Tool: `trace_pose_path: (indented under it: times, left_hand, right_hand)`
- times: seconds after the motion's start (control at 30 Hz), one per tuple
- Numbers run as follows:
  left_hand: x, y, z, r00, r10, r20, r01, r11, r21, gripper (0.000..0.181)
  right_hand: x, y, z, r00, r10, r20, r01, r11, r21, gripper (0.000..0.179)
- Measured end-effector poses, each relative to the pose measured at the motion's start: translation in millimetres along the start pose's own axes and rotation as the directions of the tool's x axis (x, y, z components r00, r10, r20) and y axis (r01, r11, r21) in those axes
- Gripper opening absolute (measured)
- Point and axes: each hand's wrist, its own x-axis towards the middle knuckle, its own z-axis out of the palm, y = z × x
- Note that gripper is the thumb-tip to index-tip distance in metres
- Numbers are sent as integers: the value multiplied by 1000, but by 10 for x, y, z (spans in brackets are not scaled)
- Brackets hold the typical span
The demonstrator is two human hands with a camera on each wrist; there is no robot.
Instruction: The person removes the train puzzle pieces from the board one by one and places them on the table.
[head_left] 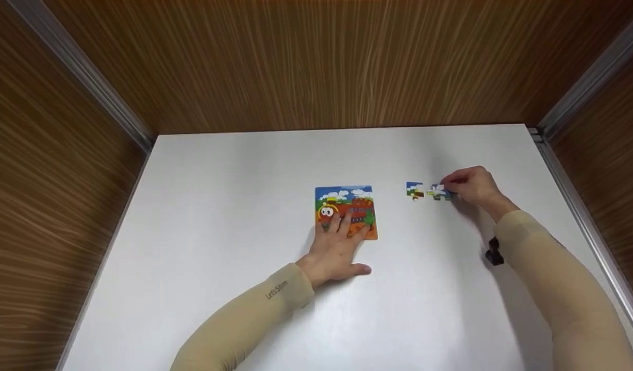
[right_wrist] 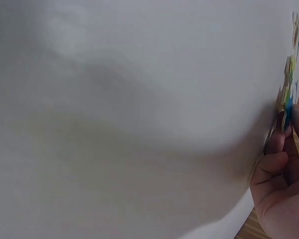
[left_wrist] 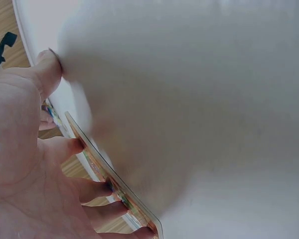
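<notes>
- Train-picture board, blue sky at top & orange at bottom, is laid flat nr. the middle of the white desk.
- Hands shown apart: L. hand is spread, w/ fingertips rested on the board's lower half & thumb stretched out to the R., off the board.
- R. hand is seen farther R., w/ a jigsaw piece pinched btwn. thumb & fingers; whether it's fully clear of the desk can't be told.
- Loose piece is set btwn. board & R. hand, just beside the pinched one, apart from the board.
- Tan sleeves are worn; lettering is printed on the L. one.
- Small black object is seen by R. forearm.
- Desk is backed by wood-grain panel.
</notes>
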Motion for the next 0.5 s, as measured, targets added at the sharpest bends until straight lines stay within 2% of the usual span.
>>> trace_pose_path:
  times: [0.5]
  left_hand:
    - [25,7,8,1000,2,9,-2,1000,4,100]
  right_hand:
    - [-12,51,12,998,-29,-54,28,999,-34,28]
